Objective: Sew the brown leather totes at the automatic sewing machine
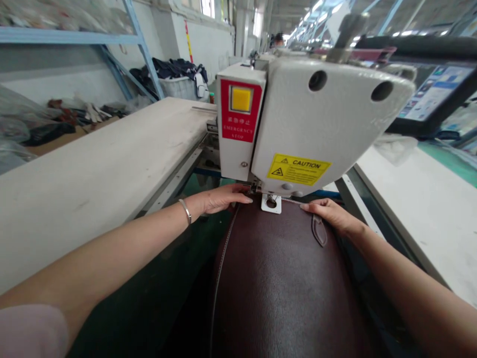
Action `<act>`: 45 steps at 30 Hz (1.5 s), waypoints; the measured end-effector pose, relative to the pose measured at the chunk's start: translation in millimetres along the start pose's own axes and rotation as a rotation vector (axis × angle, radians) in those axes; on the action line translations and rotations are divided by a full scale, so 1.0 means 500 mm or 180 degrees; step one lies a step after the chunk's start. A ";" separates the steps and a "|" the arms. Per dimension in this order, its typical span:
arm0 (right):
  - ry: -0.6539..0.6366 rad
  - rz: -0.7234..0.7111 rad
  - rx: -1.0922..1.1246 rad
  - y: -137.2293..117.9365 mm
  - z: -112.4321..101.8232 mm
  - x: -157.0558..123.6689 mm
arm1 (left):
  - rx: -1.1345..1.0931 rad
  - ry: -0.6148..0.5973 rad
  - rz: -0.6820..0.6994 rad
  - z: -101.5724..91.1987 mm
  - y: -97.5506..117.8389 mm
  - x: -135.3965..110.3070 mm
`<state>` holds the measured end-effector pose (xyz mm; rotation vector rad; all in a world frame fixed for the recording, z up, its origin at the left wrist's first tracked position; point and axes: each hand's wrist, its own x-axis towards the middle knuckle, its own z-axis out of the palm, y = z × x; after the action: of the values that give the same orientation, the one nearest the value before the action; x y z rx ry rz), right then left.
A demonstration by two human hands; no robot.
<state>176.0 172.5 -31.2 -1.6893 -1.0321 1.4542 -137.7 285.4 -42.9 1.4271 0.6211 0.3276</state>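
A dark brown leather panel [279, 278] with pale stitching along its edge drapes towards me from under the sewing machine head [320, 124]. The machine's white presser plate [276, 208], with a round hole, rests on the panel near its far edge. My left hand [219, 199] is closed at the panel's far left corner, thumb near the top; its other fingers are partly hidden. At the far right corner, my right hand [331, 214] pinches the edge, thumb on top. Just below that hand lies a small stitched leather tab [319, 230].
White tabletops flank the machine on the left [93, 144] and right [421, 209]. A box with a yellow emergency stop button [241, 99] is on the machine. A screen [436, 92] stands at right. Behind are a blue shelf rack [74, 36] and a bin of dark cloth [179, 88].
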 end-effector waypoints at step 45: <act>0.0054 0.0064 -0.0075 0.024 -0.029 0.030 | -0.0329 -0.0227 0.0434 0.011 -0.010 0.019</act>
<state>193.2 180.3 -46.5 -1.7306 -1.0296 1.4433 -127.8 285.6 -49.6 1.3783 0.4437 0.4088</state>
